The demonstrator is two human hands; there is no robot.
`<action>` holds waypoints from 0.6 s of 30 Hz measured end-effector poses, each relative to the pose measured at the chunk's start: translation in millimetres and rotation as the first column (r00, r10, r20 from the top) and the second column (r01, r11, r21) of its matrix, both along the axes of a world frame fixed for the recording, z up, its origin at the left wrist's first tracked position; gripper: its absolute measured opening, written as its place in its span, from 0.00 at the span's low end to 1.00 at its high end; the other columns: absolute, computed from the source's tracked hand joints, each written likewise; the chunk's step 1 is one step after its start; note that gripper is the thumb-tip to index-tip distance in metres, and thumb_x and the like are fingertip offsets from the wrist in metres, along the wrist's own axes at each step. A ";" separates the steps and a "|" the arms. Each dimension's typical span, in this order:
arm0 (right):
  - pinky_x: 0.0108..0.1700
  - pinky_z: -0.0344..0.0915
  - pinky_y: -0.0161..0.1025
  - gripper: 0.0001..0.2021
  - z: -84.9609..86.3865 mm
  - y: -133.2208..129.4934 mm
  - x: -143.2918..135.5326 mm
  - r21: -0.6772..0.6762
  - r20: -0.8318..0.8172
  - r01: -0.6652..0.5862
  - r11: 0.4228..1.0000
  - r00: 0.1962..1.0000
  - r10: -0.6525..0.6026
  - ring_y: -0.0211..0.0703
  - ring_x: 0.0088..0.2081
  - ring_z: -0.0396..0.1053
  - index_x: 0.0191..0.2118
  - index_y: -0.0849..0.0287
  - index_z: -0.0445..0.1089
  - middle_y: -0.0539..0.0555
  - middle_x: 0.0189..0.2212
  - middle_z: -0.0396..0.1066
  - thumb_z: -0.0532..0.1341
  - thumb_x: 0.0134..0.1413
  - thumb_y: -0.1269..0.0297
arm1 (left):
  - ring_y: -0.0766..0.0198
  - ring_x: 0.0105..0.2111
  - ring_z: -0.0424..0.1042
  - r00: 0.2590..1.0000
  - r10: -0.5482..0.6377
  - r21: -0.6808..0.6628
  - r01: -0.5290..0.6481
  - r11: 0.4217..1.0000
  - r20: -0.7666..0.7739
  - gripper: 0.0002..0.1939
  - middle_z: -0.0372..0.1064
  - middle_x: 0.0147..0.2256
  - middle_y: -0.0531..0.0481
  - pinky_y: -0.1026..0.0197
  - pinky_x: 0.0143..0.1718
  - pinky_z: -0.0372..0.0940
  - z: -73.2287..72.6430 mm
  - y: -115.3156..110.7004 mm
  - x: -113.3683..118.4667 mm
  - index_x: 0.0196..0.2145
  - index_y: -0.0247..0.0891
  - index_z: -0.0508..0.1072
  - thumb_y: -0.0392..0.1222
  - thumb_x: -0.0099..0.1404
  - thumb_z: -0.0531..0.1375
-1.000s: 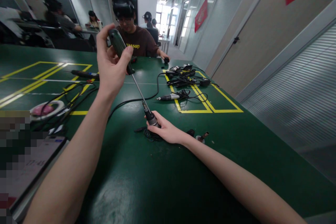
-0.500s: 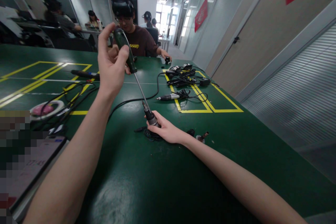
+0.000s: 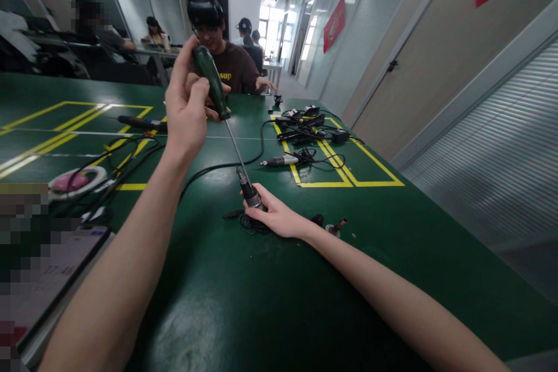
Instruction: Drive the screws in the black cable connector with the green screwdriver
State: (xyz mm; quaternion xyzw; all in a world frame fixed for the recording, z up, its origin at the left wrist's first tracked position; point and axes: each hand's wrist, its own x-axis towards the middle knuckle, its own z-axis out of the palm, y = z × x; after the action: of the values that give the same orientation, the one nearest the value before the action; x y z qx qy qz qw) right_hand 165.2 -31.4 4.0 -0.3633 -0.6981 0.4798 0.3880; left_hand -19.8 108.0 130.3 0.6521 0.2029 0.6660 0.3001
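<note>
A screwdriver (image 3: 210, 78) with a dark green handle is gripped in my left hand (image 3: 185, 102), raised above the table, fingers and thumb around the handle. Its thin metal shaft slants down to the right. The tip meets or passes behind the black front part of a corded handheld tool (image 3: 249, 190); exact contact is unclear. My right hand (image 3: 275, 214) wraps round the grey rear of that tool, which tilts up with its metal end pointing away from me. A black cord (image 3: 253, 224) bunches beneath it on the green table (image 3: 244, 296).
A similar grey-and-black corded tool (image 3: 283, 160) lies ahead, near a tangle of black cables (image 3: 305, 125). Right of my hand is a small copper-coloured piece (image 3: 342, 223). At left are a white ring-shaped roll (image 3: 78, 181) and a phone (image 3: 61, 267). A person (image 3: 238, 67) sits opposite.
My left hand has shifted slightly on the screwdriver handle, which has turned or moved a little right. My right hand stays put. The person opposite has lifted a hand off a small black object.
</note>
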 end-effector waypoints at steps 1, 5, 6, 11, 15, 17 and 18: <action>0.47 0.64 0.39 0.14 -0.6 -0.3 -0.5 0.000 -0.007 0.004 1.000 1.000 -0.004 0.38 0.37 0.61 0.52 0.55 0.62 0.48 0.38 0.64 0.63 0.65 0.64 | 0.59 0.39 0.79 1.000 0.011 0.018 -0.011 1.000 -0.014 0.36 0.76 0.38 0.52 0.64 0.26 0.68 0.2 0.2 0.1 0.69 0.56 0.64 0.62 0.68 0.65; 0.49 0.66 0.41 0.16 -6.7 0.1 -5.2 0.010 -0.069 0.047 0.999 0.997 -0.046 0.39 0.39 0.64 0.53 0.54 0.61 0.49 0.39 0.65 0.64 0.65 0.58 | 0.66 0.38 0.71 1.000 0.015 0.084 -0.015 0.996 -0.002 0.35 0.76 0.48 0.59 0.64 0.28 0.69 7.0 -11.4 4.7 0.66 0.62 0.66 0.61 0.64 0.71; 0.50 0.67 0.41 0.17 -8.7 0.6 -6.8 0.012 -0.087 0.065 0.998 0.994 -0.064 0.40 0.40 0.65 0.53 0.54 0.60 0.50 0.40 0.66 0.64 0.65 0.57 | 0.67 0.38 0.70 1.000 0.003 0.105 -0.002 0.994 -0.002 0.35 0.74 0.55 0.62 0.64 0.28 0.68 9.8 -17.1 7.0 0.64 0.63 0.66 0.59 0.63 0.73; 0.55 0.68 0.44 0.19 -14.3 1.8 -12.1 0.013 -0.133 0.147 0.989 0.980 -0.144 0.42 0.45 0.68 0.52 0.53 0.58 0.52 0.43 0.69 0.65 0.63 0.57 | 0.63 0.40 0.72 0.999 -0.044 0.109 0.042 0.993 0.014 0.32 0.75 0.53 0.55 0.61 0.27 0.65 20.2 -46.1 20.3 0.64 0.58 0.67 0.54 0.66 0.72; 0.58 0.68 0.46 0.19 -13.3 1.1 -14.2 0.009 -0.149 0.187 0.982 0.972 -0.184 0.42 0.47 0.70 0.51 0.53 0.57 0.51 0.43 0.69 0.66 0.61 0.57 | 0.61 0.37 0.73 0.993 -0.112 0.080 0.115 0.990 -0.049 0.33 0.75 0.44 0.53 0.59 0.30 0.69 22.0 -57.4 24.7 0.65 0.59 0.67 0.48 0.66 0.71; 0.58 0.68 0.46 0.19 -12.8 0.5 -15.7 0.006 -0.154 0.203 0.979 0.968 -0.199 0.42 0.47 0.70 0.50 0.52 0.57 0.51 0.43 0.69 0.66 0.60 0.57 | 0.59 0.39 0.74 0.991 -0.115 0.075 0.121 0.990 -0.073 0.36 0.76 0.44 0.53 0.58 0.32 0.72 22.3 -60.1 24.6 0.67 0.60 0.66 0.46 0.64 0.71; 0.57 0.68 0.46 0.19 -12.7 0.0 -16.7 0.004 -0.157 0.211 0.978 0.966 -0.208 0.43 0.47 0.70 0.49 0.52 0.57 0.51 0.42 0.70 0.66 0.60 0.57 | 0.57 0.41 0.75 0.990 -0.112 0.073 0.118 0.990 -0.088 0.38 0.77 0.43 0.52 0.58 0.34 0.73 22.6 -61.3 24.5 0.68 0.59 0.65 0.46 0.63 0.71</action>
State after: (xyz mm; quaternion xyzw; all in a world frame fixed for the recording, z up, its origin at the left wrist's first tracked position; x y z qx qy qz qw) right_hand 148.6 -31.3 -8.7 -0.3925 -0.6282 0.4560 0.4934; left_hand 4.7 46.6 152.9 0.7014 0.1510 0.6270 0.3035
